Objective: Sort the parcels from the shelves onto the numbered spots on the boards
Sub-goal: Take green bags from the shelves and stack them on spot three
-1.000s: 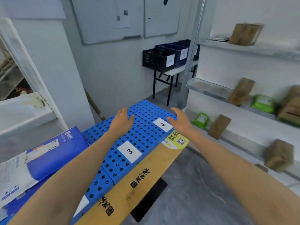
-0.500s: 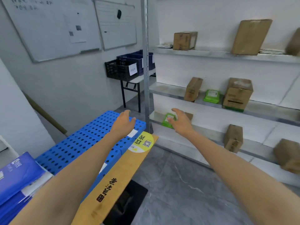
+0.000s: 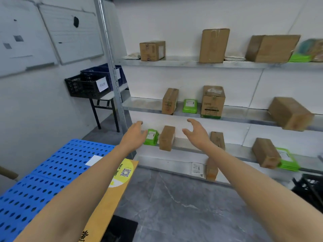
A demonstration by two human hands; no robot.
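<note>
Both empty: left hand and right hand hover, fingers spread, either side of the box standing near the left end of the low shelf. Best to clamp its two flanks squarely, missing the pouch beside it. Its label is too blurred to read.

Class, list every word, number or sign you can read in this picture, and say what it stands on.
No text reads clearly.
Yellow sticker: a QR code; its characters are blurred.
Cardboard strip: black characters, cut off at the edge.
Board label: no number shows.
Crate label: blurred.
Green parcel label: too small.
Whiteboard: marks blurred.
</note>
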